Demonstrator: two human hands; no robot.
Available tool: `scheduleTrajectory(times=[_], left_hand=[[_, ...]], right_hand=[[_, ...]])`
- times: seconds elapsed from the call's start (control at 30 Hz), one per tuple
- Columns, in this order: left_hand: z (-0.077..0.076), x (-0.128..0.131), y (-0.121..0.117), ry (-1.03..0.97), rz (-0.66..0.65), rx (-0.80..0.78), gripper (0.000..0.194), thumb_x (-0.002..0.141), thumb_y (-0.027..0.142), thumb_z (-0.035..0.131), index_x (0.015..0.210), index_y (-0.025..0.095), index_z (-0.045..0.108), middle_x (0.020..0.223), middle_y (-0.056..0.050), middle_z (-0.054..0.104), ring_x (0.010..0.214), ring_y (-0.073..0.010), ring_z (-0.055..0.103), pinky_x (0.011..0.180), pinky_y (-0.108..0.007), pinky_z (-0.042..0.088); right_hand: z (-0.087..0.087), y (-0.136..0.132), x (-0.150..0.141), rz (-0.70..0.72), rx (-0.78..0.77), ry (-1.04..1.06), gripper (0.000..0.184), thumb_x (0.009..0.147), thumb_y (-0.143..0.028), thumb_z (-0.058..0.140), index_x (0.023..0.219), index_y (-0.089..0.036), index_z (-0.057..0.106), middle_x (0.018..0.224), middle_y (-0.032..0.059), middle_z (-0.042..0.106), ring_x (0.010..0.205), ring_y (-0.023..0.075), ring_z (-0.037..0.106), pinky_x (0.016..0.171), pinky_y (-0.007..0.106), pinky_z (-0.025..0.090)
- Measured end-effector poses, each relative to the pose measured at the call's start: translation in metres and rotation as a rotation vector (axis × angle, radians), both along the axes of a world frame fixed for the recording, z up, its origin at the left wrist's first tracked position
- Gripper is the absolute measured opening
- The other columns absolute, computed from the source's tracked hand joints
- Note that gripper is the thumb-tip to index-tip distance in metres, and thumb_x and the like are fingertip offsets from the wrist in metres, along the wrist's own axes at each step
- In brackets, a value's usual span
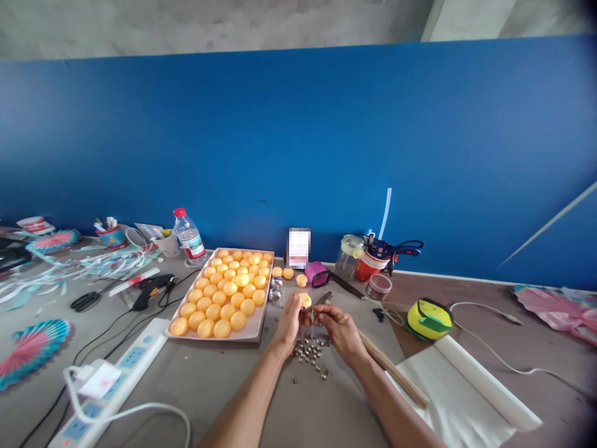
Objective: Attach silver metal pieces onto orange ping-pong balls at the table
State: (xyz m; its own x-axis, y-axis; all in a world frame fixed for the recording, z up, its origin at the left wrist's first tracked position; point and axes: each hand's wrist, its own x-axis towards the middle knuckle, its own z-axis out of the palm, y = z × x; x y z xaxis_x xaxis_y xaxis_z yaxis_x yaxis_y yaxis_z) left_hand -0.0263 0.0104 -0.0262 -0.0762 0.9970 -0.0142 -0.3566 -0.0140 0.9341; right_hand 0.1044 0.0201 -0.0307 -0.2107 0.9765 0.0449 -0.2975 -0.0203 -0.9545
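My left hand is wrapped around an orange ping-pong ball, its top lit bright. Close beside it, my right hand has thumb and fingers pinched together near the ball's lower right. Whatever lies in that pinch is too small to make out. Below both hands, many small shiny metal beads or bells lie scattered on the grey table. A wide tray full of orange ping-pong balls sits to the left. Several loose balls rest behind my hands, with clear packs of silver pieces nearby.
At left are a white power strip, a glue gun, scissors and a water bottle. On the right, wooden sticks, a white sheet roll and a yellow-green tape roll. A blue partition stands behind.
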Motion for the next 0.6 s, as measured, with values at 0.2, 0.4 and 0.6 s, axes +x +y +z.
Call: scheduleTrajectory(times=[0.2,0.4,0.6], left_hand=[[-0.002,-0.001,0.001,-0.037,-0.032,0.008,0.039,0.081,0.055,0.049,0.089,0.017,0.051,0.062,0.003,0.050,0.051,-0.0097,0.044,0.050,-0.023,0.033],[-0.003,0.002,0.001,-0.049,-0.045,0.047,0.035,0.083,0.051,0.049,0.087,0.017,0.051,0.063,0.003,0.049,0.050,-0.0089,0.043,0.050,-0.023,0.034],[-0.004,0.006,-0.002,-0.052,-0.079,0.029,0.037,0.083,0.053,0.050,0.087,0.016,0.052,0.064,0.003,0.050,0.051,-0.0088,0.044,0.050,-0.023,0.035]], right_hand=[[-0.001,0.001,0.002,-0.068,-0.019,-0.026,0.021,0.061,-0.033,0.075,0.071,-0.019,0.064,0.057,-0.0038,0.057,0.054,0.0103,0.047,0.056,0.024,0.036],[0.007,-0.001,-0.001,-0.013,-0.040,0.132,0.027,0.063,-0.034,0.076,0.080,-0.019,0.062,0.066,-0.0013,0.062,0.056,0.0116,0.052,0.058,0.026,0.040],[0.007,-0.002,-0.004,0.007,-0.028,0.115,0.021,0.066,-0.032,0.075,0.071,-0.018,0.059,0.055,-0.0043,0.054,0.051,0.0093,0.047,0.053,0.024,0.036]])
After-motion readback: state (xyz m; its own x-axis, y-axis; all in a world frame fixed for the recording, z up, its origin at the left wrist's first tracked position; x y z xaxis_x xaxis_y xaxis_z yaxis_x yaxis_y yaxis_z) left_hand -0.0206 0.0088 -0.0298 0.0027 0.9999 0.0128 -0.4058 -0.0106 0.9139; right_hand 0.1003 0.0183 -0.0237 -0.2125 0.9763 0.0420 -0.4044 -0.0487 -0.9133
